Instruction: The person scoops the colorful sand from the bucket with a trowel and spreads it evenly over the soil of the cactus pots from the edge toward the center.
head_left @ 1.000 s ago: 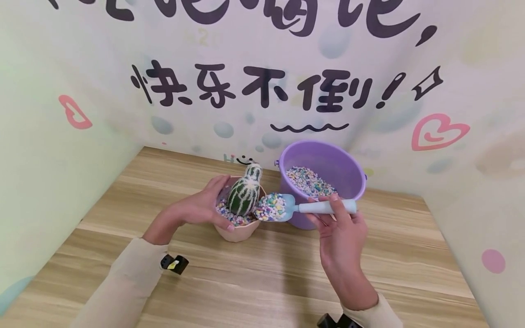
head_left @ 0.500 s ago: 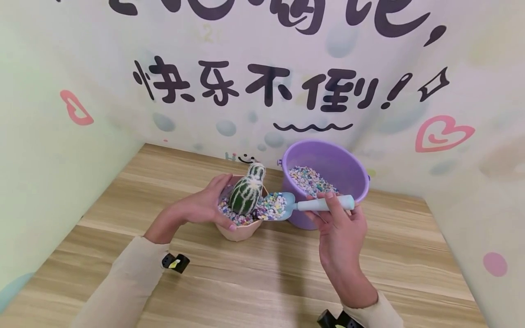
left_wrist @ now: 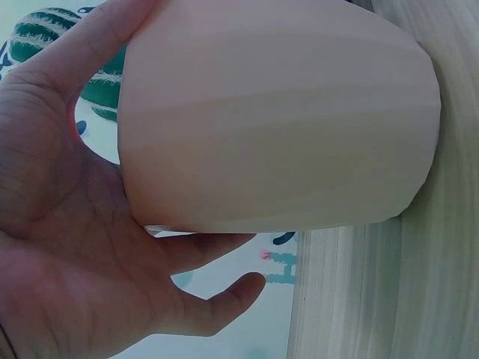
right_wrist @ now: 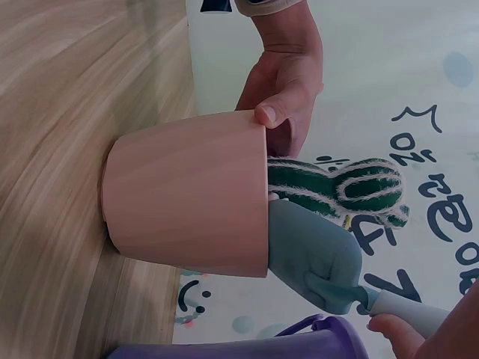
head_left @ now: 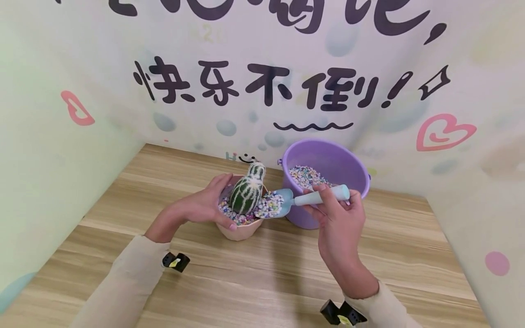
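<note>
A green cactus (head_left: 246, 193) with white stripes stands in a pale pink pot (head_left: 239, 233) partly filled with multicoloured pebbles. My left hand (head_left: 205, 202) grips the pot's left rim, thumb at the front and fingers round the far side. In my right hand (head_left: 338, 230) is the handle of a light blue hand shovel (head_left: 316, 198). Pebbles (head_left: 270, 204) lie in its scoop, which tilts down over the pot's right rim. The right wrist view shows the scoop (right_wrist: 318, 254) at the rim, close beside the cactus (right_wrist: 337, 187).
Just right of the pot stands a purple bucket (head_left: 328, 155) with more pebbles (head_left: 307, 176) inside, close to the back wall. Light wood tabletop (head_left: 229, 282) lies under everything. Printed cloth walls (head_left: 246, 105) enclose the back and sides.
The shovel's handle has risen and its scoop tips further toward the pot. Fewer pebbles lie in the scoop than before. The left hand stays on the pot.
</note>
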Action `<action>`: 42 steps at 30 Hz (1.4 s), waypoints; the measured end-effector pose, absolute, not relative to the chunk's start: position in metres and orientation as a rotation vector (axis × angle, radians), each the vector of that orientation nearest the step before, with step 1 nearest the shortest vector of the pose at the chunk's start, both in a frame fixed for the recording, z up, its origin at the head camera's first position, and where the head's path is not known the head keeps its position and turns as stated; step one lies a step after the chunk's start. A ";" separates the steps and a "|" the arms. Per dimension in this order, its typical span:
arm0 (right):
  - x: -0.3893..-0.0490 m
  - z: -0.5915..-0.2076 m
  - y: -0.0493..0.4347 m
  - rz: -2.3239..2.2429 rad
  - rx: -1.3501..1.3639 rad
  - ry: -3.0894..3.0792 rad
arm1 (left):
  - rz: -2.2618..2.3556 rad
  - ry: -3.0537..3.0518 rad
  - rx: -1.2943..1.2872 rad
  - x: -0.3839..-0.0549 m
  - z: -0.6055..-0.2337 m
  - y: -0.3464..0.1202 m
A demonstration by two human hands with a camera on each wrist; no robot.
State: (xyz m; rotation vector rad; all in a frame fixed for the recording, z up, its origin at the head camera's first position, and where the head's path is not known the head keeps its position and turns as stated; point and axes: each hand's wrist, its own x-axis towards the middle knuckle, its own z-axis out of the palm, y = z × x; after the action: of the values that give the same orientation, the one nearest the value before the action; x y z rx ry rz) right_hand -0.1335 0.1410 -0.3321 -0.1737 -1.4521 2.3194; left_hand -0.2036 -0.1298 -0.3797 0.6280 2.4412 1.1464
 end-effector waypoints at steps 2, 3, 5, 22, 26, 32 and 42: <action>-0.134 -0.330 0.141 2.303 -0.172 -1.477 | 1.144 2.438 0.626 -0.204 -0.380 -0.130; -0.135 -0.329 0.141 2.297 -0.168 -1.486 | 1.147 2.436 0.627 -0.204 -0.379 -0.130; -0.135 -0.327 0.141 2.286 -0.156 -1.501 | 1.150 2.435 0.628 -0.204 -0.380 -0.129; -0.143 -0.318 0.137 2.178 0.016 -1.554 | 1.180 2.427 0.710 -0.208 -0.381 -0.130; -0.144 -0.315 0.135 2.161 0.072 -1.568 | 1.150 2.426 0.707 -0.209 -0.381 -0.131; -0.147 -0.308 0.135 2.134 0.120 -1.577 | 1.145 2.409 0.741 -0.211 -0.380 -0.133; -0.169 -0.274 0.168 2.154 0.129 -1.434 | 1.059 2.562 0.621 -0.197 -0.378 -0.130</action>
State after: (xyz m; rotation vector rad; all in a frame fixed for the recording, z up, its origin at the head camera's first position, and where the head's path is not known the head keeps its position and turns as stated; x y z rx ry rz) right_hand -0.1685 0.1683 -0.2736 0.1292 -1.4342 2.1544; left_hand -0.1966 -0.1300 -0.3784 0.6205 2.5617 1.0589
